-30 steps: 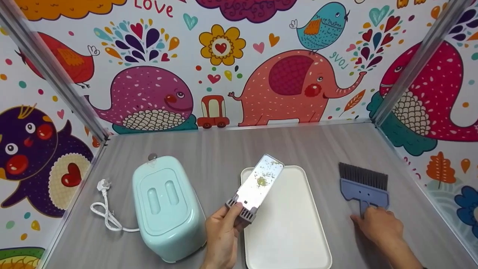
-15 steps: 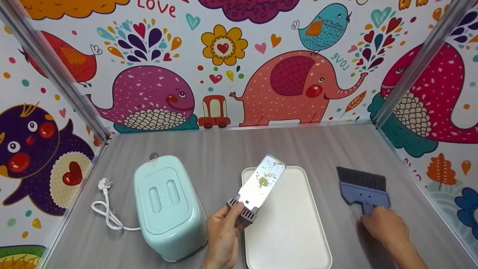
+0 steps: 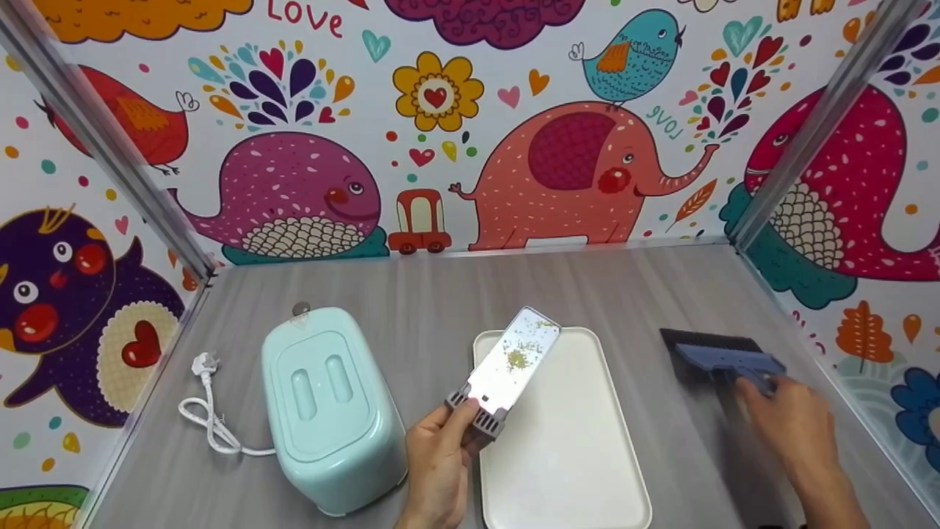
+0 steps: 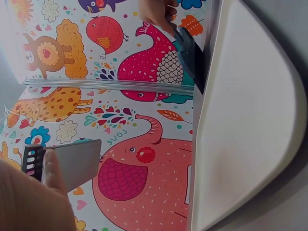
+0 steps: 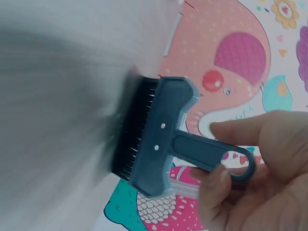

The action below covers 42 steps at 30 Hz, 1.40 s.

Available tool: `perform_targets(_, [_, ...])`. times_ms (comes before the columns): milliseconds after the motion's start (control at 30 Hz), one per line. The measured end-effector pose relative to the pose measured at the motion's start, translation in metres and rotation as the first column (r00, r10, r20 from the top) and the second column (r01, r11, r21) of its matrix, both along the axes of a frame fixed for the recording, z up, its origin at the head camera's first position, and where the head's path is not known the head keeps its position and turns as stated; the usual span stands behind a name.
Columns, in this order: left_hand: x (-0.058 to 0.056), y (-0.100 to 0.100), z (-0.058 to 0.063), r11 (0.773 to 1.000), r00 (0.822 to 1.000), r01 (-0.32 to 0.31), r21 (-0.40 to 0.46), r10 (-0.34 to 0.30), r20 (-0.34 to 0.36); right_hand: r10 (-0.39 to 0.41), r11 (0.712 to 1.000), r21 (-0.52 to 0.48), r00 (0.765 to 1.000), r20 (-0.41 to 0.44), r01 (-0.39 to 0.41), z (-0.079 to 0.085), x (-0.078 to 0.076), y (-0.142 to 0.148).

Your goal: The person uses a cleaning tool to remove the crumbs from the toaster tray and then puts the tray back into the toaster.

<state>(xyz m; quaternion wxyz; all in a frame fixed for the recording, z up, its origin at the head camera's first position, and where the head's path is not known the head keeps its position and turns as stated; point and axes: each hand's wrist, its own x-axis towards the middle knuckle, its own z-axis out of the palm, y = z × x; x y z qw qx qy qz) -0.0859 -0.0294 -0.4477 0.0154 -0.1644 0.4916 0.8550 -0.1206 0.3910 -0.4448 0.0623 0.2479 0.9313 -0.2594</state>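
Observation:
Over the left edge of a cream tray (image 3: 565, 441), my left hand (image 3: 438, 466) pinches a flat, shiny crumb tray (image 3: 499, 378) by its grey slotted end, thumb on top. Yellowish crumbs (image 3: 518, 358) are scattered over its surface, densest near the middle. To the right, my right hand (image 3: 797, 426) holds a blue-grey hand brush (image 3: 731, 358) by its looped handle. Dark bristles (image 5: 132, 134) point down at the table in the right wrist view, and the brush head is tilted with its handle raised.
A mint-green toaster (image 3: 330, 411) with a lid over its top stands left of the cream tray. Its white cord and plug (image 3: 209, 411) lie farther left. Walls printed with cartoon animals enclose the grey table (image 3: 440, 294) at the back and sides.
The brush has gone from lying nearly flat to tilted with its handle up, and the right hand has shifted right and risen. The left hand and crumb tray stay nearly still.

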Motion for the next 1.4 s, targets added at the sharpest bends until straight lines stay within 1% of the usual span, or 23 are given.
perform_targets(67, [0.000,0.000,0.000,1.000,1.000,-0.001,-0.003,0.001,0.000,-0.046,0.999,-0.017,0.995,-0.087,0.045,0.004,-0.003,0.000])
perform_targets(100, [0.000,0.000,0.000,1.000,1.000,-0.001,-0.004,0.001,0.000,-0.069,0.997,-0.033,0.989,-0.134,0.065,0.005,-0.004,0.000])
perform_targets(167, [-0.001,0.000,0.000,1.000,1.000,-0.005,-0.003,0.005,0.000,-0.128,0.989,-0.094,0.969,-0.211,0.110,0.007,-0.006,-0.001])
perform_targets(233, [-0.001,0.000,0.000,1.000,1.000,-0.008,0.004,0.008,-0.002,-0.208,0.970,-0.182,0.940,-0.271,0.162,0.008,-0.009,-0.002])
perform_targets(267, [0.000,0.000,0.000,1.000,1.000,-0.009,0.008,0.009,-0.003,-0.262,0.951,-0.242,0.921,-0.290,0.194,0.008,-0.011,-0.003])
perform_targets(333, [0.000,0.001,0.000,1.000,1.000,-0.012,0.014,0.012,-0.004,-0.368,0.899,-0.363,0.870,-0.329,0.244,0.008,-0.014,-0.004])
perform_targets(400, [0.000,0.001,-0.001,1.000,1.000,-0.012,0.019,0.012,-0.006,-0.443,0.861,-0.433,0.814,-0.375,0.268,0.006,-0.018,-0.007])
perform_targets(433, [0.000,0.001,-0.001,1.000,1.000,-0.012,0.020,0.012,-0.007,-0.465,0.851,-0.450,0.788,-0.405,0.271,0.004,-0.020,-0.008])
perform_targets(467, [0.000,0.001,-0.001,1.000,1.000,-0.013,0.021,0.013,-0.006,-0.474,0.851,-0.450,0.767,-0.432,0.272,0.003,-0.022,-0.010])
perform_targets(500, [0.000,0.001,-0.001,1.000,1.000,-0.013,0.021,0.013,-0.005,-0.467,0.859,-0.437,0.756,-0.459,0.266,0.001,-0.024,-0.012])
perform_targets(533, [0.000,0.001,-0.001,1.000,1.000,-0.011,0.020,0.012,-0.005,-0.457,0.870,-0.414,0.750,-0.478,0.265,-0.001,-0.026,-0.013])
perform_targets(567, [0.000,0.001,-0.001,1.000,1.000,-0.011,0.019,0.011,-0.004,-0.441,0.883,-0.388,0.752,-0.491,0.265,-0.003,-0.027,-0.014])
perform_targets(633, [0.000,0.001,-0.001,1.000,1.000,-0.011,0.017,0.011,-0.003,-0.414,0.901,-0.339,0.766,-0.492,0.269,-0.006,-0.029,-0.013])
perform_targets(700, [-0.001,0.001,-0.001,1.000,1.000,-0.011,0.012,0.011,0.000,-0.410,0.903,-0.327,0.788,-0.460,0.279,-0.007,-0.029,-0.010])
perform_targets(767, [-0.001,0.001,-0.001,1.000,1.000,-0.001,0.002,0.001,-0.005,-0.428,0.895,-0.330,0.781,-0.455,0.299,-0.010,-0.029,-0.005])
perform_targets(833, [-0.001,0.000,-0.001,1.000,1.000,0.011,-0.011,-0.011,-0.003,-0.462,0.878,-0.351,0.764,-0.449,0.325,-0.013,-0.028,0.001])
perform_targets(933, [-0.001,0.000,-0.001,1.000,1.000,0.020,-0.017,-0.020,-0.004,-0.518,0.850,-0.370,0.721,-0.460,0.375,-0.017,-0.029,0.006])
perform_targets(1033, [-0.002,0.001,-0.001,1.000,1.000,0.010,-0.015,-0.010,0.000,-0.558,0.825,-0.387,0.702,-0.443,0.412,-0.019,-0.028,0.009])
perform_targets(1133, [-0.002,0.001,-0.002,1.000,1.000,0.004,-0.029,-0.004,0.003,-0.570,0.816,-0.411,0.678,-0.464,0.405,-0.019,-0.026,0.012])
perform_targets(1200, [-0.002,0.002,-0.003,0.999,1.000,0.000,-0.032,0.000,0.002,-0.587,0.799,-0.472,0.656,-0.474,0.373,-0.020,-0.025,0.013])
perform_targets(1267, [-0.002,0.002,-0.004,1.000,1.000,-0.007,-0.027,0.007,0.001,-0.614,0.765,-0.556,0.628,-0.478,0.325,-0.019,-0.024,0.014])
perform_targets(1400, [-0.002,0.003,-0.006,1.000,1.000,-0.015,-0.010,0.015,0.003,-0.676,0.670,-0.710,0.572,-0.464,0.216,-0.015,-0.024,0.014])
